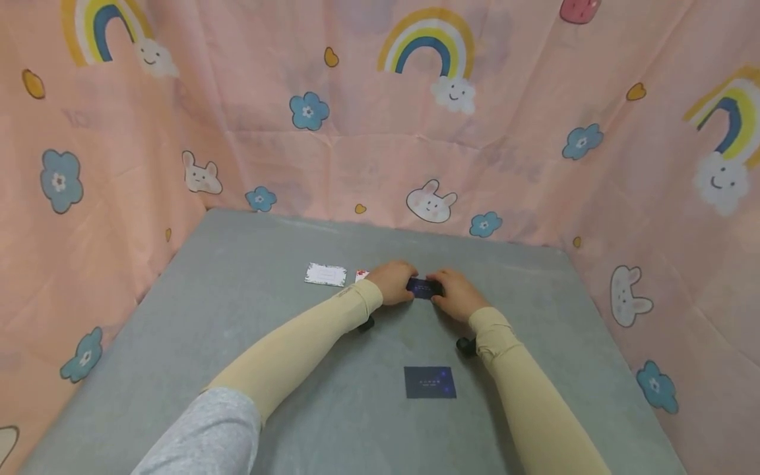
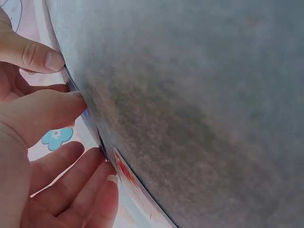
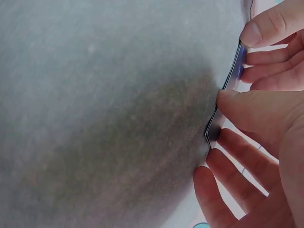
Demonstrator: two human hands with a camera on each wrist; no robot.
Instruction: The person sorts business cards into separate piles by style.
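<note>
Both of my hands are on a dark blue card in the middle of the table. The left hand holds its left end between thumb and fingers, and the right hand holds its right end likewise. In the right wrist view the card appears edge-on, low against the table, with what looks like a doubled edge. A red-and-white card lies just left of the left hand, partly hidden by it. Another dark blue card lies flat nearer to me.
Farther left lies a white card with a dark speckled border. The grey table is bordered at the back and sides by a pink printed curtain. Dark devices sit under the wrists.
</note>
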